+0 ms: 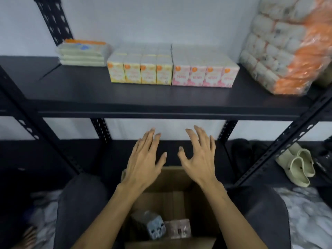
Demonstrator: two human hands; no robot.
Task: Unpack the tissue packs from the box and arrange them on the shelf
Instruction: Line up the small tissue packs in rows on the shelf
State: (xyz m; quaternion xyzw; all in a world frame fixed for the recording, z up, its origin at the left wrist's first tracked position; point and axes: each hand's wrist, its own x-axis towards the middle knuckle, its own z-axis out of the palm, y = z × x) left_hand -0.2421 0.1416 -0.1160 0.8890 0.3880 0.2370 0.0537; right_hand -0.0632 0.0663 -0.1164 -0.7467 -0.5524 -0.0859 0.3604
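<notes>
1. Both of your hands are empty and hover above the open brown cardboard box (172, 198) between your knees, below the front edge of the black metal shelf (161, 99).
2. Left hand (143, 162): fingers nearly straight and held together, thumb out, touching nothing.
3. Right hand (199, 159): fingers spread wide and slightly bent at the tips, also touching nothing.
4. Already shelved: a row of yellow tissue packs (140, 71) touching a row of pink tissue packs (204, 75), a flat stack of pale green packs (82, 54) on the left, and a big orange-and-white plastic-wrapped bundle (282, 47) on the right.
5. Still in the box: a grey-blue wrapped tissue pack (149, 224) and a pinkish wrapped tissue pack (177, 229) just beside it, low at the near side.
6. Likely next step: reach down for one of those two. Drop your hands straight in and clamp the pack by its two long sides, not by loose film.
7. Lift clear of the box flaps before swinging forward.
8. Free shelf space is in front of the rows and left of the yellow one. Set the pack down square and flush with its neighbours.
</notes>
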